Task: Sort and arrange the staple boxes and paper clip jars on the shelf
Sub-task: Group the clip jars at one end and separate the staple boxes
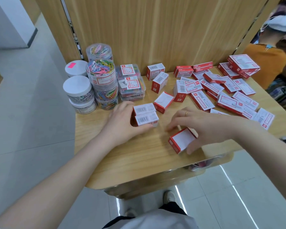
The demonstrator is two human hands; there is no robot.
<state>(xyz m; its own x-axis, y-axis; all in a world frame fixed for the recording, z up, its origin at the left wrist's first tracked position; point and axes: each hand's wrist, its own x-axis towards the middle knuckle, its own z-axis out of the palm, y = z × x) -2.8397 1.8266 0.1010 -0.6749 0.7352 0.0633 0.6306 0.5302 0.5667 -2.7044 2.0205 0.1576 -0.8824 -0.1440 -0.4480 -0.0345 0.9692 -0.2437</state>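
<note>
A light wooden shelf point(139, 162) with rounded corners is seen in front of a wooden back panel point(155, 30); a grey tiled floor point(23, 129) lies around it, and a metal slotted rail point(74, 35) runs down the panel's left edge. Behind the shelf's right end, another person in an orange top point(267, 63) is partly seen.

Near the middle of the shelf, the fingers of the left hand point(122, 124) are curled round a pair of small stacked boxes point(145, 115), red with white barcode tops, which rest on the wood. To the right of this pair, a single red and white box point(182, 139) is pinched by the right hand point(205, 126) between thumb and fingers; it is held tilted, one end on or just above the shelf. A ring point(186, 113) is worn on this hand.

Behind the pair, another small box point(163, 101) lies tilted, and two more point(157, 78) stand further back near the panel. At the left of the pair, the paper clip jars point(102, 75) are grouped: clear round jars of coloured clips stacked in a column, white-lidded jars point(77, 85) at the shelf's left edge, and flat clear cases point(132, 83) beside the column. Right of the pair, many flat staple boxes point(221, 93) are spread loosely and overlapping, up to the right end of the shelf, where some are stacked point(243, 65).

Below the shelf's front edge, a shoe point(169, 196) is seen on the floor.
</note>
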